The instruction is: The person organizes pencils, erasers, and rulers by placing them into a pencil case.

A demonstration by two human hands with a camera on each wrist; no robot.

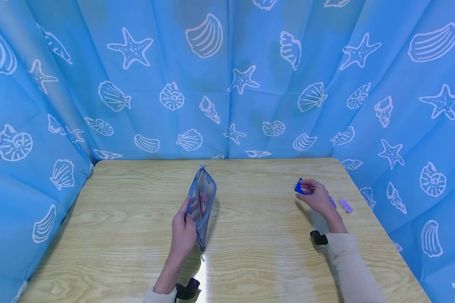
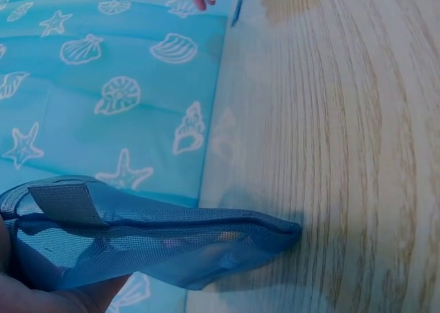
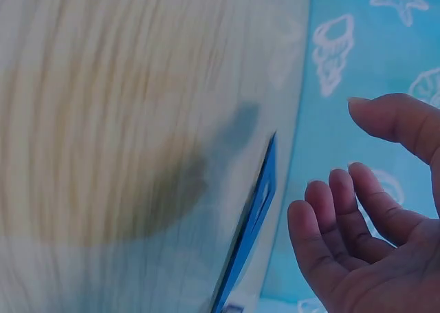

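My left hand (image 1: 184, 229) grips the side of a blue mesh zip pouch (image 1: 208, 219), fingers on one wall and its mouth gaping upward. Inside the pouch something pink and slim (image 1: 202, 202) shows, partly hidden by the mesh. In the left wrist view the pouch (image 2: 165, 237) stretches out from the thumb above the wood. Over at the right, my right hand (image 1: 318, 200) hovers above a blue set square (image 1: 299, 186), covering its middle. The right wrist view shows thumb and fingers spread with nothing between them, and the set square (image 3: 254, 220) beyond the fingertips.
Close to the right edge of the wooden table (image 1: 250, 261) lies a small purple and white block (image 1: 346, 206), like an eraser. A blue curtain (image 1: 227, 118) with white shells and starfish hangs behind and on both sides.
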